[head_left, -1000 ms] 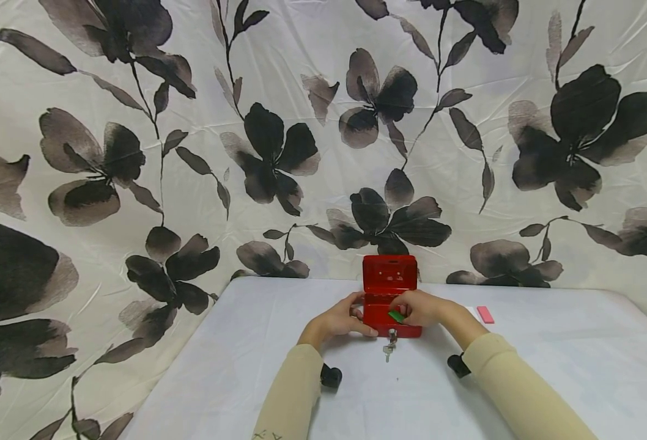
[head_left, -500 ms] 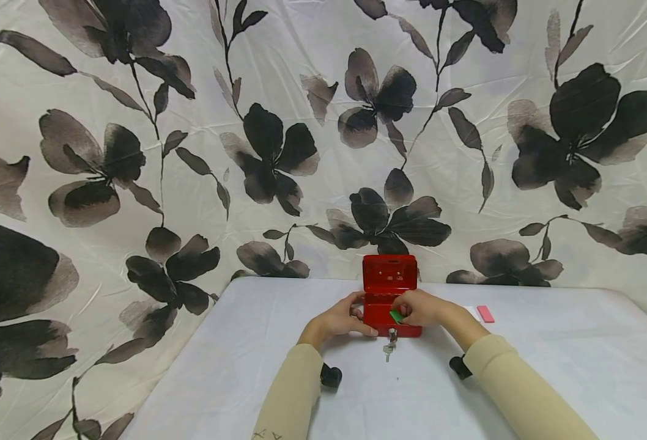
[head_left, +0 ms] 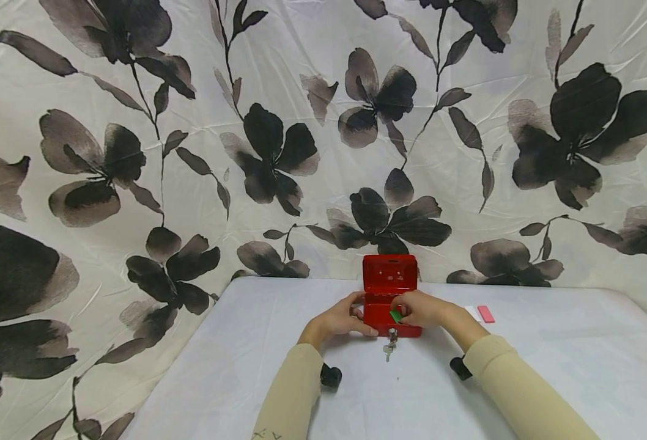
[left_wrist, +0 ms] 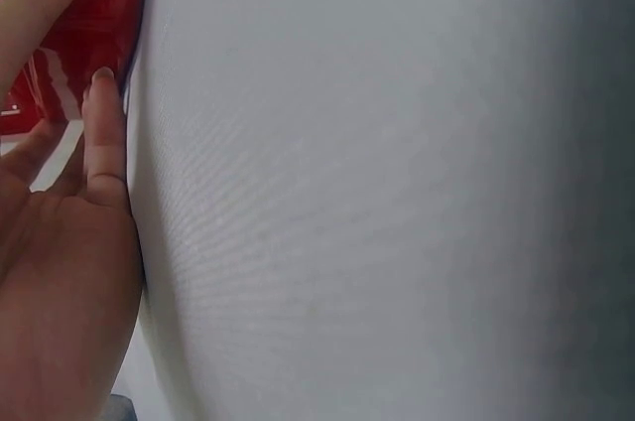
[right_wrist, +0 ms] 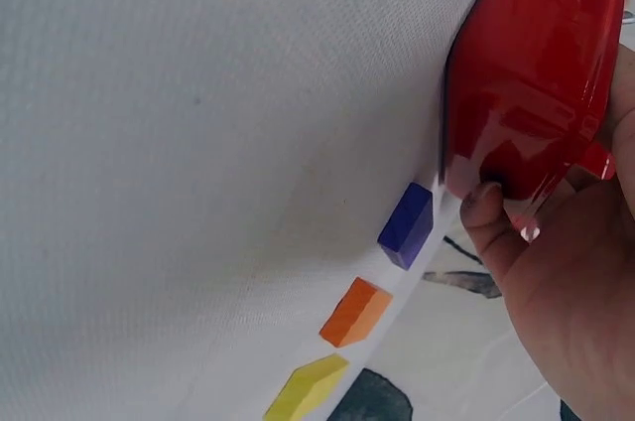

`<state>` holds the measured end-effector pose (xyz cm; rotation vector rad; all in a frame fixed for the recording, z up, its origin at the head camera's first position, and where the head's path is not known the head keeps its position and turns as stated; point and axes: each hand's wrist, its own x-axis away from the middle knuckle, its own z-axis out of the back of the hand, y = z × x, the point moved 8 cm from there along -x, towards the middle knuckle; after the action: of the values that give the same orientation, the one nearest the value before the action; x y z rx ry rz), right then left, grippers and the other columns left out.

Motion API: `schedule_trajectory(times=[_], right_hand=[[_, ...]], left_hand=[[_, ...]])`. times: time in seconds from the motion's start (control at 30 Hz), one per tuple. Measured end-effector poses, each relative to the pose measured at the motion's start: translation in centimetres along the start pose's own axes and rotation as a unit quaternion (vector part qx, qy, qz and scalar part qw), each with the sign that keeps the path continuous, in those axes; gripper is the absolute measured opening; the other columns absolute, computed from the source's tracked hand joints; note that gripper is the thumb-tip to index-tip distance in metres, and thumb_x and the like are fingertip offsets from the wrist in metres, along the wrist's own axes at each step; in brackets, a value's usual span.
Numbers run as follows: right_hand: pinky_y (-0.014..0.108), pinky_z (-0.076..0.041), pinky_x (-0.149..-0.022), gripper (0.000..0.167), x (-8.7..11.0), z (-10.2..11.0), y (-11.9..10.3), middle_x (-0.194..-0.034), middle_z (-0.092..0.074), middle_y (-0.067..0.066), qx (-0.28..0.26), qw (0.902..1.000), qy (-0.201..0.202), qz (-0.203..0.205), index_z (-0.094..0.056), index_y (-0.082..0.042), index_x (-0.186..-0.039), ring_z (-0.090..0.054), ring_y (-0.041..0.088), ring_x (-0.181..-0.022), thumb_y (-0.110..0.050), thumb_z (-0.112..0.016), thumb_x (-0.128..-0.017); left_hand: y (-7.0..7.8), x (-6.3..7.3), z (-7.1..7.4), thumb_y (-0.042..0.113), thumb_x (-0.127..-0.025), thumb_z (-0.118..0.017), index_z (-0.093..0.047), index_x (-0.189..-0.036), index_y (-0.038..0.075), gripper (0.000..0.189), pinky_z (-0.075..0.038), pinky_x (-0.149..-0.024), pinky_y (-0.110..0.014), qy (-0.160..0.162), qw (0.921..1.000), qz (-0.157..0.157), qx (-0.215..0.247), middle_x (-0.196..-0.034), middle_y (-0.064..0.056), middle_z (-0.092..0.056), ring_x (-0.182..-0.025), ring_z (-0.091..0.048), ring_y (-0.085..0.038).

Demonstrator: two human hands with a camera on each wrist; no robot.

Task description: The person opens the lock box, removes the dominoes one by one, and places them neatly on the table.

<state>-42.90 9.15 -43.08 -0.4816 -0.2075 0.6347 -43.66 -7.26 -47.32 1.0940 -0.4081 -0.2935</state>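
An open red cash box (head_left: pixel 408 332) stands at the back of the table, its lid raised behind it. My left hand (head_left: pixel 339 321) holds the box's left end, thumb along the front corner and fingers along the side; the left wrist view has the little finger against the red wall (left_wrist: pixel 104 29). Over the inside of the box, my right hand (head_left: pixel 424 308) pinches a small green block (head_left: pixel 395 315), partly covered by the fingers. In the right wrist view that hand's little finger touches the box's outer wall (right_wrist: pixel 526 73). Keys (head_left: pixel 388 352) hang at the front lock.
Right of the box lie a pink block (head_left: pixel 485 314) and a white piece (head_left: pixel 472 312). The right wrist view adds a purple block (right_wrist: pixel 408 226), an orange block (right_wrist: pixel 356 313) and a yellow block (right_wrist: pixel 307 388) in a row. A floral cloth (head_left: pixel 279 61) hangs behind the table.
The right hand with the green block has shifted very slightly right, and the block has turned a little in the fingers. The left hand and the box have stayed in place.
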Motion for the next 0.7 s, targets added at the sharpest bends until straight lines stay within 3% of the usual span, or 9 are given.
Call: schedule_trajectory(times=[0.43,0.7], right_hand=[[0.027,-0.050,-0.075,0.024,0.52,0.26,-0.33,-0.085,-0.060,-0.001,-0.041,0.9983,0.004,0.041,-0.068,0.000,-0.115,-0.053,0.015,-0.083,-0.005,-0.074,-0.092],[0.032,-0.053,-0.080,0.028,0.69,0.76,-0.34,-0.092,-0.064,0.002,-0.039,0.9982,0.027,0.036,-0.066,0.004,-0.119,-0.056,0.017,-0.087,-0.006,-0.072,-0.093]], left_hand=[[-0.15,0.02,-0.04,0.022,-0.077,-0.091,-0.040,-0.155,0.019,0.093,-0.046,-0.105,-0.050,0.002,1.0000,0.001,0.005,-0.123,-0.003,-0.057,-0.114,-0.049,-0.024],[-0.03,0.07,0.09,0.022,-0.076,-0.091,-0.040,-0.154,0.019,0.093,-0.045,-0.105,-0.051,-0.001,0.9999,0.000,0.014,-0.122,-0.004,-0.057,-0.115,-0.049,-0.025]])
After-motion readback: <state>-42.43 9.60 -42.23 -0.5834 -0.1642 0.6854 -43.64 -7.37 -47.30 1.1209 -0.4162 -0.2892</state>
